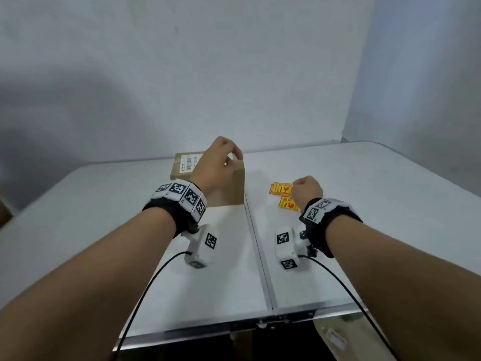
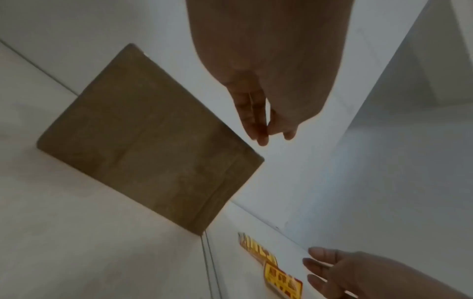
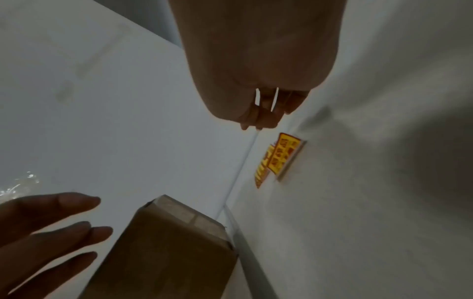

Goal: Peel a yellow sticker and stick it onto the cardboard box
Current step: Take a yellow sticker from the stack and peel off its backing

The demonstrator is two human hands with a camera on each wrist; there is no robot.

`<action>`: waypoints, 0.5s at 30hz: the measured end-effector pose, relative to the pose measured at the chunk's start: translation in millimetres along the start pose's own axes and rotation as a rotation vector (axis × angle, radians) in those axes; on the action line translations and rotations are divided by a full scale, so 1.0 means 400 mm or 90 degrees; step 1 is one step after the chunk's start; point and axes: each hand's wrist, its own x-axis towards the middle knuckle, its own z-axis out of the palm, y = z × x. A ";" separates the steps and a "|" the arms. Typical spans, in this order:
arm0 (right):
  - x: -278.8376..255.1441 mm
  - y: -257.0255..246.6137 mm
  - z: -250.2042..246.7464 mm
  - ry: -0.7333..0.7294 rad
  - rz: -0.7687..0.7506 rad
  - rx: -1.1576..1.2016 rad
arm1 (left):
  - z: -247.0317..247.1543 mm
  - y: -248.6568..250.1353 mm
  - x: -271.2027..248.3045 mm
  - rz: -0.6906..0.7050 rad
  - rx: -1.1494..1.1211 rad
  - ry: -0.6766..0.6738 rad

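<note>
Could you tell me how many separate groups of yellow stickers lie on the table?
2: a fanned stack beyond the right hand, and a single sheet nearer, beside its wrist. How many stickers the stack holds cannot be told.

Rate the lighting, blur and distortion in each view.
Head view: evenly lit, wide-angle bending at the white table's edges, brown cardboard box fairly sharp. Left wrist view: dim, soft, left hand backlit. Right wrist view: dim, motion-smeared, yellow stickers blurred, text unreadable.
</note>
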 end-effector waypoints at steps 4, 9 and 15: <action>-0.018 0.047 0.011 -0.025 0.038 -0.012 | 0.024 0.015 -0.034 -0.088 -0.050 -0.066; -0.035 0.067 0.028 -0.044 0.025 -0.113 | 0.046 0.012 -0.067 -0.251 -0.230 -0.240; -0.037 0.071 0.041 -0.053 0.047 -0.114 | 0.054 -0.010 -0.108 -0.280 -0.265 -0.243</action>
